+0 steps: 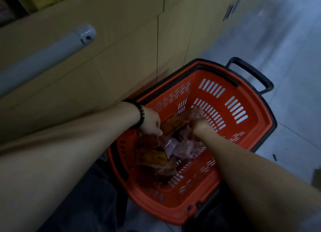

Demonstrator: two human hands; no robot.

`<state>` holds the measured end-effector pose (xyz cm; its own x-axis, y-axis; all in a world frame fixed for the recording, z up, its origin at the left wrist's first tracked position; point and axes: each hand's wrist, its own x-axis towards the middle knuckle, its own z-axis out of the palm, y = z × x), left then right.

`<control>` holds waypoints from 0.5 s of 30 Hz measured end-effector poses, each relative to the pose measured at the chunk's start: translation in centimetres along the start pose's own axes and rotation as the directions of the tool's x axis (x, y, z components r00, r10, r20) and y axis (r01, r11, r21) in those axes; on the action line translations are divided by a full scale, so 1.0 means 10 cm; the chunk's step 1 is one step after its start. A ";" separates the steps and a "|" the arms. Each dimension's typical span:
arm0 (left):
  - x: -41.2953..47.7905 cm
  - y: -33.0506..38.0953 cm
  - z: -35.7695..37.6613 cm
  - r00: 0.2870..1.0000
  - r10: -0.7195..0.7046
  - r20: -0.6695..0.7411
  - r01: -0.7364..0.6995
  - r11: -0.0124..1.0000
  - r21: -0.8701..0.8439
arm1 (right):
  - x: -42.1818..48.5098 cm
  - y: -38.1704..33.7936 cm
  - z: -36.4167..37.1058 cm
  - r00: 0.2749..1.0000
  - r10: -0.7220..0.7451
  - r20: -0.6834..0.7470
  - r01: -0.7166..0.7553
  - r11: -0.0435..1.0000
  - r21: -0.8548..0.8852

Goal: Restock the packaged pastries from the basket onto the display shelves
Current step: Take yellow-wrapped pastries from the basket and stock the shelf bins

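Far to the left of the basket [246, 141], a grey tube [43, 58] is running slantwise across a beige cabinet front [125, 40], and the basket is standing on the floor just beside that cabinet. The left hand [150, 122], wearing a dark bracelet [140, 115] at the wrist, is reaching over the basket's left rim. Its fingers are curling downward, with the tips touching a wrapper in the basket. The blur is hiding whether they are actually pinching it, so I cannot tell its grip.

The packaged pastries are all lying in the bottom of the basket. The orange packets [152, 158] are piling up on its left and near side, and the pink packets [175, 148] are lying in its middle and toward its far wall. The right hand [199, 125] is reaching deep into the basket's middle, with its fingers closing tightly round the pink packets at the far end of the heap.

Beyond the basket's far right corner a black handle [251, 73] is sticking out. A pale tiled floor [295, 66] is stretching away to the right of the basket.
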<state>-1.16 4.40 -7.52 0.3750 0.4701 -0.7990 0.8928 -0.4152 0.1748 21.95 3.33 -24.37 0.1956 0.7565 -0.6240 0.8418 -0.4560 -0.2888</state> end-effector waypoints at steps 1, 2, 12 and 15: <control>-0.01 -0.02 -0.01 1.000 -0.002 -0.005 0.002 1.000 -0.016 | -0.06 -0.03 -0.08 0.999 0.008 0.050 -0.009 1.000 0.026; -0.01 -0.03 -0.01 1.000 -0.004 -0.008 0.003 0.999 -0.044 | -0.10 -0.05 -0.16 0.995 0.010 0.101 -0.012 1.000 0.021; -0.23 0.04 -0.08 1.000 0.026 0.011 -0.019 0.905 -0.424 | -1.11 -0.35 -1.35 0.832 -0.438 0.342 0.455 0.890 0.035; -0.35 0.05 -0.12 0.995 0.101 0.010 -0.080 0.838 -0.540 | -1.37 -0.38 -1.45 0.765 -0.625 0.158 0.593 0.778 0.207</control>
<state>-1.69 3.50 -3.91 0.4606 0.4183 -0.7829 0.8529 0.0355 0.5208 23.40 1.48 -4.17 -0.4558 0.7894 -0.4112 0.6670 -0.0029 -0.7451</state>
